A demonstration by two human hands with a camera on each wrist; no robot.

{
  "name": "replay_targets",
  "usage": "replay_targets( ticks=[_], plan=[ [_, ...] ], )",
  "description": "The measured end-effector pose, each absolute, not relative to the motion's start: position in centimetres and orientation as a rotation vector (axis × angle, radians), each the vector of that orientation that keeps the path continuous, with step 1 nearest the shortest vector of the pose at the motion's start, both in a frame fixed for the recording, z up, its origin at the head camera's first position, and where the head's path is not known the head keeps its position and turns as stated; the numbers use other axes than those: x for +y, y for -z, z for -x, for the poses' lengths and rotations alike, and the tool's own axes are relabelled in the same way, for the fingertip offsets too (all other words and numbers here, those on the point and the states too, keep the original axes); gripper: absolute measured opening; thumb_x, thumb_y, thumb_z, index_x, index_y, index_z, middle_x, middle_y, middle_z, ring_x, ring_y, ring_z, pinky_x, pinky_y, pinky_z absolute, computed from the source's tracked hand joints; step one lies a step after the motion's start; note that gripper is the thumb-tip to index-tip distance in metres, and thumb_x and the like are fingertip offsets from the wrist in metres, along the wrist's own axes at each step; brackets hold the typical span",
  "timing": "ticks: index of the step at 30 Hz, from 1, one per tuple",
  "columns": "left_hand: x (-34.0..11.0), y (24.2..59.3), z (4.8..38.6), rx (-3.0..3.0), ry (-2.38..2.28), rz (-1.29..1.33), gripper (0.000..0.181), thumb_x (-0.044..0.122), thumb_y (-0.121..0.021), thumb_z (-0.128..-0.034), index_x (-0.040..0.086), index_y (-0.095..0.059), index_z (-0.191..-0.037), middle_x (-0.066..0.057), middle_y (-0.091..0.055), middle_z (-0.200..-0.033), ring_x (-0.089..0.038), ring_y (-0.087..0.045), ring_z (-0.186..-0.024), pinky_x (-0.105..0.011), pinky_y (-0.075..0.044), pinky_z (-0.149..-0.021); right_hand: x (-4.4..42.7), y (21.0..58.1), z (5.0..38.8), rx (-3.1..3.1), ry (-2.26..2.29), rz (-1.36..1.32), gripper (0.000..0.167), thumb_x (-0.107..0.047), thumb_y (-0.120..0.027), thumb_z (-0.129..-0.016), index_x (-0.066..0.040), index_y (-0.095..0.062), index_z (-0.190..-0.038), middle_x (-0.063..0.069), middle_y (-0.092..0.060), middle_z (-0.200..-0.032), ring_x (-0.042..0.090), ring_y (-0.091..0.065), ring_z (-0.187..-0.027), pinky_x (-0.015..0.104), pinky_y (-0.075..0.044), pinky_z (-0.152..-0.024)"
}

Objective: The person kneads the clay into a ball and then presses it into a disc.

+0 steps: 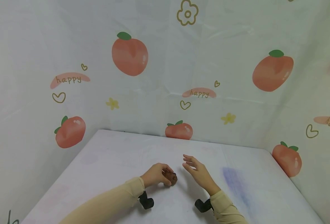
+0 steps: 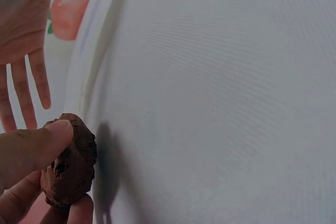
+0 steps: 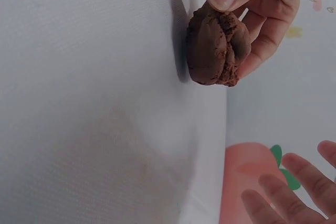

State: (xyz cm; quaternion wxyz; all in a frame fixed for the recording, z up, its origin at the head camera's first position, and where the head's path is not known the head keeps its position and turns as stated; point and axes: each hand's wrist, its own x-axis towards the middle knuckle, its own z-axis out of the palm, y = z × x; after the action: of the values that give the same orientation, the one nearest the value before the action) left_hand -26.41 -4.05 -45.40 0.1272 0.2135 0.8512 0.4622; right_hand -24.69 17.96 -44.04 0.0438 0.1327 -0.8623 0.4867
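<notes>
A brown, rough-surfaced lump (image 1: 170, 178) with cracks and folds is pinched between the thumb and fingers of my left hand (image 1: 155, 175), just above the white surface. In the left wrist view the thumb presses on the near face of the lump (image 2: 71, 169), with fingertips under it. The right wrist view shows a deep crease down the lump (image 3: 212, 48). My right hand (image 1: 199, 175) is held to the right of the lump, apart from it, its fingers spread and holding nothing.
A white-covered table (image 1: 120, 149) lies under both hands, with a bluish-purple smudge (image 1: 236, 183) on its right part. Behind it hangs a white cloth (image 1: 153, 102) printed with peaches, hearts and flowers. Black devices (image 1: 146, 200) are strapped at both wrists.
</notes>
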Motion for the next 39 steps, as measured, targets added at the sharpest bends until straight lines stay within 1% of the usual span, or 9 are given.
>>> replay_targets(
  ticks=[6,9,15,20,26,29,34,36,39],
  plan=[
    [-4.4,44.3,26.5,2.496,-1.379,-0.643,0.034,0.009,-0.084,-0.0711,0.013,-0.071,-0.102,-0.001,-0.066,-0.101,-0.013,-0.061,-0.083,-0.027,-0.050,-0.072,18.0,43.9,24.7,-2.630,-1.480,-0.414,0.042,-0.033,-0.061,-0.096,-0.020,-0.055,-0.135,0.011,-0.059,-0.135,0.028,-0.059,-0.120,0.050,-0.046,-0.100],
    [-4.5,43.4,26.5,2.508,-1.417,-0.658,0.034,0.010,-0.084,-0.0716,0.013,-0.071,-0.103,-0.002,-0.067,-0.103,-0.014,-0.063,-0.084,-0.027,-0.052,-0.073,18.0,43.9,24.7,-2.634,-1.480,-0.402,0.043,-0.035,-0.060,-0.096,-0.021,-0.055,-0.135,0.010,-0.059,-0.135,0.028,-0.058,-0.121,0.051,-0.046,-0.100],
    [-4.7,41.1,26.2,2.486,-1.523,-0.652,0.037,0.014,-0.083,-0.0751,0.013,-0.069,-0.109,-0.002,-0.069,-0.106,-0.014,-0.065,-0.090,-0.027,-0.053,-0.075,17.7,43.4,24.6,-2.617,-1.516,-0.393,0.041,-0.033,-0.060,-0.096,-0.022,-0.055,-0.135,0.006,-0.061,-0.133,0.028,-0.058,-0.121,0.052,-0.046,-0.101],
    [-4.3,39.5,25.9,2.459,-1.605,-0.659,0.039,0.014,-0.082,-0.0767,0.011,-0.068,-0.113,-0.002,-0.069,-0.107,-0.016,-0.066,-0.093,-0.028,-0.055,-0.077,17.1,42.6,24.3,-2.575,-1.591,-0.434,0.041,-0.032,-0.059,-0.097,-0.021,-0.055,-0.136,0.007,-0.060,-0.133,0.029,-0.057,-0.123,0.054,-0.044,-0.102],
    [-3.5,39.0,25.4,2.404,-1.669,-0.679,0.040,0.014,-0.082,-0.0776,0.012,-0.068,-0.115,-0.002,-0.070,-0.108,-0.017,-0.068,-0.094,-0.030,-0.056,-0.080,16.2,41.7,24.0,-2.541,-1.630,-0.514,0.041,-0.028,-0.057,-0.098,-0.021,-0.052,-0.139,0.006,-0.060,-0.134,0.029,-0.055,-0.125,0.054,-0.044,-0.102],
    [-3.1,39.0,25.1,2.368,-1.702,-0.690,0.040,0.014,-0.082,-0.0774,0.012,-0.068,-0.115,-0.002,-0.071,-0.107,-0.016,-0.069,-0.093,-0.030,-0.056,-0.080,15.8,41.4,24.0,-2.550,-1.607,-0.531,0.042,-0.029,-0.057,-0.099,-0.023,-0.051,-0.140,0.005,-0.061,-0.131,0.026,-0.058,-0.120,0.048,-0.049,-0.097],
    [-2.4,38.9,24.8,2.371,-1.709,-0.688,0.038,0.017,-0.082,-0.0770,0.015,-0.069,-0.113,0.001,-0.071,-0.108,-0.014,-0.069,-0.093,-0.027,-0.056,-0.078,15.3,41.1,24.0,-2.566,-1.611,-0.549,0.047,-0.028,-0.058,-0.098,-0.023,-0.047,-0.143,0.005,-0.065,-0.118,0.016,-0.063,-0.101,0.029,-0.052,-0.084],
    [-2.1,38.8,24.7,2.373,-1.709,-0.694,0.037,0.017,-0.082,-0.0773,0.015,-0.070,-0.113,0.001,-0.071,-0.108,-0.015,-0.069,-0.093,-0.027,-0.056,-0.077,15.2,41.0,24.0,-2.564,-1.629,-0.555,0.049,-0.027,-0.058,-0.098,-0.023,-0.044,-0.145,0.006,-0.066,-0.114,0.014,-0.063,-0.096,0.025,-0.051,-0.082],
    [-2.0,38.8,24.5,2.379,-1.709,-0.698,0.037,0.016,-0.081,-0.0775,0.015,-0.070,-0.113,0.000,-0.071,-0.108,-0.018,-0.069,-0.093,-0.026,-0.056,-0.076,15.0,41.0,24.0,-2.559,-1.637,-0.556,0.051,-0.026,-0.058,-0.098,-0.024,-0.041,-0.147,0.007,-0.065,-0.111,0.013,-0.063,-0.093,0.024,-0.051,-0.080]
  ],
)
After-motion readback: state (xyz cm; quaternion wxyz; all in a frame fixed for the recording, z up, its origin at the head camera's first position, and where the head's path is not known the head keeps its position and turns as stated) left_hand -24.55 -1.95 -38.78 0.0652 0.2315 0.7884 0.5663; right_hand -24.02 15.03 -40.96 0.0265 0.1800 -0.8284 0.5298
